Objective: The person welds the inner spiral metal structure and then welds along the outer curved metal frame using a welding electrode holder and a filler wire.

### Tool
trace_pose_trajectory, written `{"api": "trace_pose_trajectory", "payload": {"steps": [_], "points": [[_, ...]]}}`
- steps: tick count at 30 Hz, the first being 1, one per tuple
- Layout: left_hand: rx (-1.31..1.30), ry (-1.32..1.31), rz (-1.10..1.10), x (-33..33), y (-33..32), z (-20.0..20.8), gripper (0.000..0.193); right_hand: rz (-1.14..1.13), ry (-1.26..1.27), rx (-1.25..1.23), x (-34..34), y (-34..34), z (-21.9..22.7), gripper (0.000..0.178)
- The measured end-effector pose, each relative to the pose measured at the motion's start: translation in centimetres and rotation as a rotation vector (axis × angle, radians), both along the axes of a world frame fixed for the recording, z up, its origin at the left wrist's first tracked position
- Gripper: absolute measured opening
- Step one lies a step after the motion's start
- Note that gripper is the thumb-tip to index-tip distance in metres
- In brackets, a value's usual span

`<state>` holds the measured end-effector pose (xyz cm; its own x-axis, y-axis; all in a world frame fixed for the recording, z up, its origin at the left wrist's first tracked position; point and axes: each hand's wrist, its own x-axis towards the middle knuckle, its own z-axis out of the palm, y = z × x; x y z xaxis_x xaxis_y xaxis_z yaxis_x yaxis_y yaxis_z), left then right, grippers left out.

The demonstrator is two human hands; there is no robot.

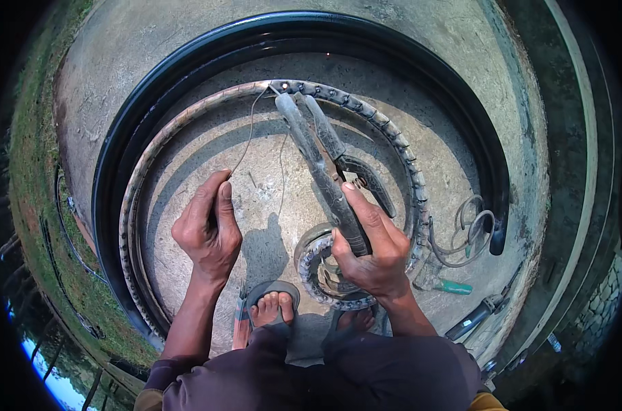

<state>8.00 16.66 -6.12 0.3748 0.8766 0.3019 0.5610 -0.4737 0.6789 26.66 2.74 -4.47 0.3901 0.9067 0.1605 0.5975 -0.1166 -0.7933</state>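
My left hand (208, 229) pinches the near end of a thin bent metal wire (250, 130) between thumb and fingers. The wire's far end reaches the top of a curved metal band (187, 115). Dark ridges or short spikes run along much of this band, which curls into a spiral. In my right hand (376, 240) is a worn dark welding electrode holder (318, 161), gripped by its handle. Its jaws point away from me, close to the wire's end. A small bright spot shows on the band there; whether a rod sits in the jaws is hard to make out.
A large black curved channel (208, 38) arches around the band. The band's inner coil (311, 264) lies near my sandalled feet. To the right are a bent grey loop (485, 222), a green-handled tool (455, 286) and an angle grinder (472, 320). Grass borders the concrete at left.
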Motion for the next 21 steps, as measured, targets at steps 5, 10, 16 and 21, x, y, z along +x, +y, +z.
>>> {"api": "trace_pose_trajectory", "payload": {"steps": [5,10,16,21], "points": [[-0.064,0.023,0.005,0.18,-0.17,0.38,0.015,-0.008,0.011,0.002,0.07,-0.13,0.09,0.065],[-0.051,0.03,-0.003,0.13,-0.01,0.44,0.015,-0.006,0.029,-0.022,0.02,-0.19,0.16,0.065],[-0.064,0.02,-0.001,0.4,-0.01,0.38,0.015,-0.002,0.031,-0.009,0.4,-0.17,0.11,0.064],[-0.06,0.019,0.012,0.06,0.06,0.47,0.015,0.003,0.036,-0.005,-0.04,-0.03,0.14,0.064]]}}
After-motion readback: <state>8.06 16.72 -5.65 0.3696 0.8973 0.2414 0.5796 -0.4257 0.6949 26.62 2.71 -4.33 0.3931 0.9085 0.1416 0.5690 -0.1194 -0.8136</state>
